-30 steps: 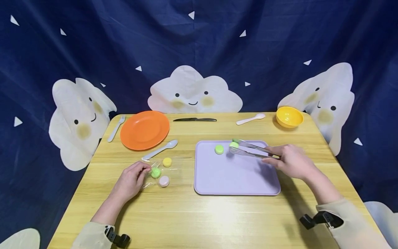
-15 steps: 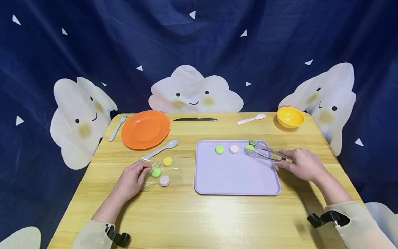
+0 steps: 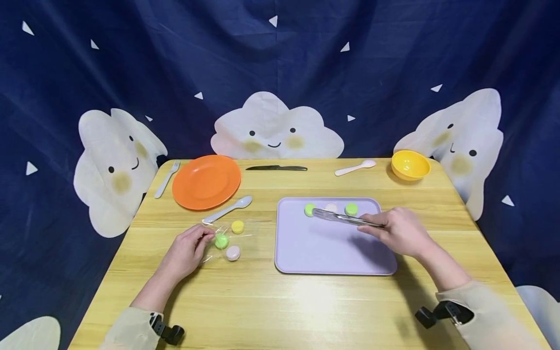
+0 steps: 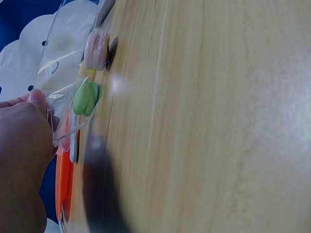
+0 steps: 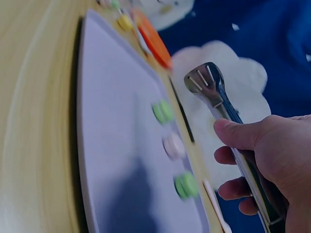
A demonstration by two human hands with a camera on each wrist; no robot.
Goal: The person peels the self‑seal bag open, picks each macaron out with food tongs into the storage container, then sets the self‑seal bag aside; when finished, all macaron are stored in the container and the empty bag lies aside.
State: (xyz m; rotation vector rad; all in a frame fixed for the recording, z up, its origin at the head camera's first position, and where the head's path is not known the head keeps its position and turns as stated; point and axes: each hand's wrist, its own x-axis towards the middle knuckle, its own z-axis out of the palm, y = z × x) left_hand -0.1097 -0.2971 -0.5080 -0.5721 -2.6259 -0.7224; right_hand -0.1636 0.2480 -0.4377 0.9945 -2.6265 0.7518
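- Gripping a pair of metal tongs (image 3: 345, 218), the person's right hand (image 3: 400, 232) hovers over the far half of a lilac tray (image 3: 332, 257) on the desk; fingers and thumb are curled round the handles, and the wrist view shows the tong arms pressed close together with nothing between their tips.
- Three small macarons sit in a row along the tray's far edge: a green one (image 3: 309, 209) nearest the far left corner, a pale pink one (image 3: 331, 207) in the middle, partly hidden by the tongs, and a second green one (image 3: 351, 209) towards the far right corner.
- The left hand (image 3: 185, 253) rests on the desk left of the tray, thumb and fingertips pinching the edge of a clear plastic bag (image 3: 218, 238).
- Lying in or on that bag are a yellow macaron (image 3: 237, 226), a green macaron (image 3: 221, 241) just beside the fingertips, and a pink macaron (image 3: 233, 253).
- Along the desk's far edge stand an orange plate (image 3: 206, 182), a fork (image 3: 166, 178) near the far left corner, a black knife (image 3: 275, 168), a pale spoon (image 3: 355, 167) and a yellow bowl (image 3: 410, 165) near the far right corner.
- A grey-blue spoon (image 3: 227, 210) lies between the plate and the bag.
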